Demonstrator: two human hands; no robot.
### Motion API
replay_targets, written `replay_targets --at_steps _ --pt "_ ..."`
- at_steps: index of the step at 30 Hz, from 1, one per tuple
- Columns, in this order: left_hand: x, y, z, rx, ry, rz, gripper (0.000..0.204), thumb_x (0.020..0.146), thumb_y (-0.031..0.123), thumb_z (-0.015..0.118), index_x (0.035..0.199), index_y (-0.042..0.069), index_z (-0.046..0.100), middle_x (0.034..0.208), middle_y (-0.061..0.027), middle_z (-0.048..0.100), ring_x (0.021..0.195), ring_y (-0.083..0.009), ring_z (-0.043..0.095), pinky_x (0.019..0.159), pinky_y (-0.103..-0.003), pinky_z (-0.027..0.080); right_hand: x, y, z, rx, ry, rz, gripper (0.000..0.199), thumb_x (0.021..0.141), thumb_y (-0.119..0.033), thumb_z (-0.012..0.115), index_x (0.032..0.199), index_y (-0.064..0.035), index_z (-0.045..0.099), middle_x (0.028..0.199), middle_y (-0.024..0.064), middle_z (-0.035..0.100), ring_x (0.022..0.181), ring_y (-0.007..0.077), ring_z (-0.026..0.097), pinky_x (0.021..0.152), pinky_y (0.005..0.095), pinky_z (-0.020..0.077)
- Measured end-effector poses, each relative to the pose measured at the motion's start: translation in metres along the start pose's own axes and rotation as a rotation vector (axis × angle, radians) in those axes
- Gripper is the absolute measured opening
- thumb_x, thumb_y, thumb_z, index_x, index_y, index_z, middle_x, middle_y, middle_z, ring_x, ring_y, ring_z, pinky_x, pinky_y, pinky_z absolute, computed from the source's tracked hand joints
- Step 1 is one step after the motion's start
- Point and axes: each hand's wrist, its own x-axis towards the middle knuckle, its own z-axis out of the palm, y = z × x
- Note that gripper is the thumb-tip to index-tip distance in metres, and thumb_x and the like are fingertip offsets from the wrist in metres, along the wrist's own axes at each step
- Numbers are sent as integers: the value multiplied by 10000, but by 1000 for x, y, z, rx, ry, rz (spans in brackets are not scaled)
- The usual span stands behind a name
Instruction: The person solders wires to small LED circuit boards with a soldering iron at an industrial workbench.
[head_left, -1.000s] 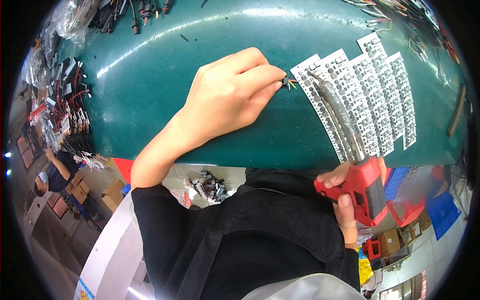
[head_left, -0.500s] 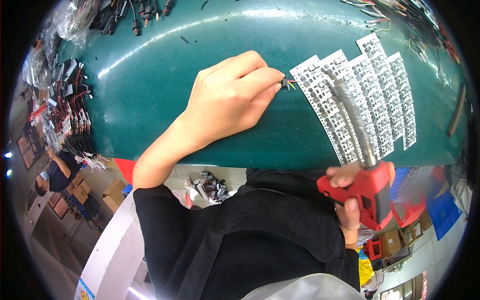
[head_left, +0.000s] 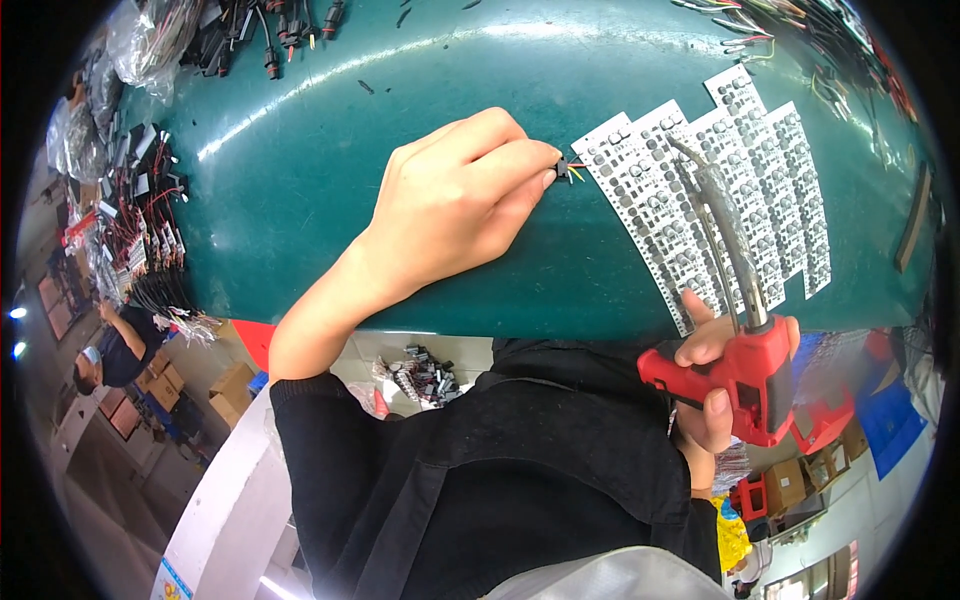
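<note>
My left hand (head_left: 455,195) is closed in a pinch on a small black connector (head_left: 562,171). Short red and yellow wires run from this connector toward the left edge of the white circuit board panels (head_left: 640,190). In my right hand (head_left: 708,350) is a red soldering gun (head_left: 762,375), its fingers wrapped round the grip. The gun's long, wrapped metal barrel and thin feed tube reach up over the panels. Its dark bent tip hovers over or rests on the second panel from the left; which of these, I cannot tell.
Black cable connectors (head_left: 270,40) and a clear plastic bag (head_left: 150,45) lie at the far left. Wired parts (head_left: 155,240) crowd the table's left edge. Loose wires (head_left: 760,25) are at the far right. Another person (head_left: 125,340) is off to the left.
The soldering gun has moved slightly, its tip shifting to the right over the boards. A right-hand finger now extends up beside the barrel. My left hand has shifted slightly left with the connector.
</note>
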Motion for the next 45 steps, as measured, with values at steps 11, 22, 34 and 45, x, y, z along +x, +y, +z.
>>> replay_targets --at_steps 11,22,34,45 --pt "-2 21 2 -217 -62 -271 137 747 -6 679 878 20 647 703 -43 590 588 -107 574 509 -216 442 5 10 -9 87 -161 5 832 798 -228 642 1422 -171 95 875 110 606 801 253 608 1053 602 222" --pt "-8 25 11 -121 23 -271 99 741 -13 681 806 1 608 674 -28 557 551 -66 518 491 -182 404 -7 -3 -12 135 -202 103 807 817 -155 610 1418 -151 72 913 167 587 821 295 601 793 484 501" --pt "-7 25 12 -183 55 -275 104 727 -20 677 788 -7 594 653 -19 525 516 -53 448 467 -182 362 0 -1 -2 -18 -282 125 756 799 -10 563 1420 -44 132 880 184 596 804 272 616 748 397 518" --pt "-3 24 10 -174 27 -321 110 720 38 667 744 54 561 673 -29 568 545 -130 597 456 -240 441 -6 -8 -2 81 -166 136 801 800 -85 604 1418 -91 95 920 198 588 859 295 598 814 479 499"
